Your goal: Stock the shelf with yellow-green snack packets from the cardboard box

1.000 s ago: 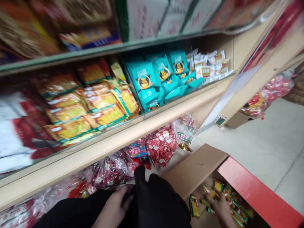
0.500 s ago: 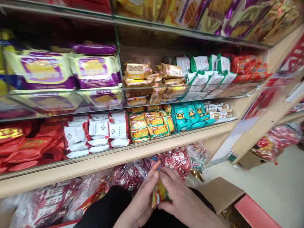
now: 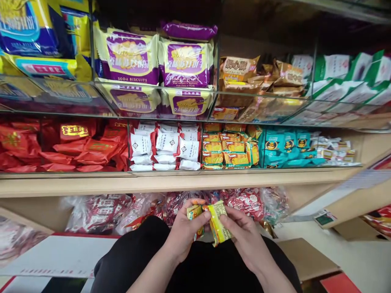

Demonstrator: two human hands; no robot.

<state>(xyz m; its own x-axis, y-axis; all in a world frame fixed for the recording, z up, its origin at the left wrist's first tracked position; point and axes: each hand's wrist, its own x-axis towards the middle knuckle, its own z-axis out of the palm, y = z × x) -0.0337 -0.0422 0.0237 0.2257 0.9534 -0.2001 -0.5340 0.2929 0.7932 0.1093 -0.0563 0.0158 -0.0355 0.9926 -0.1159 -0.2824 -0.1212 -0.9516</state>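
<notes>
Low in the middle of the view, above my black-clothed lap, my left hand (image 3: 191, 226) closes round a small gold-and-green snack packet (image 3: 194, 212), most of it covered by my fingers. My right hand (image 3: 240, 228) pinches a yellow snack packet (image 3: 220, 224) by its right side. The left thumb also touches that yellow packet near its upper left. Straight ahead, the lower shelf holds orange-yellow packets (image 3: 233, 147) stacked between white-and-red packets (image 3: 166, 142) and teal packets (image 3: 285, 142).
Purple soda biscuit packs (image 3: 186, 65) and brown packets (image 3: 240, 69) stand on the glass shelf above. Red packets (image 3: 76, 142) lie to the left. Under the wooden shelf edge (image 3: 171, 181) are bagged goods (image 3: 102, 209). Cardboard flaps (image 3: 308, 256) jut up at the lower right.
My view has levelled and shifted left. My hands have moved from pressed together to slightly apart, and two packets now show between them.
</notes>
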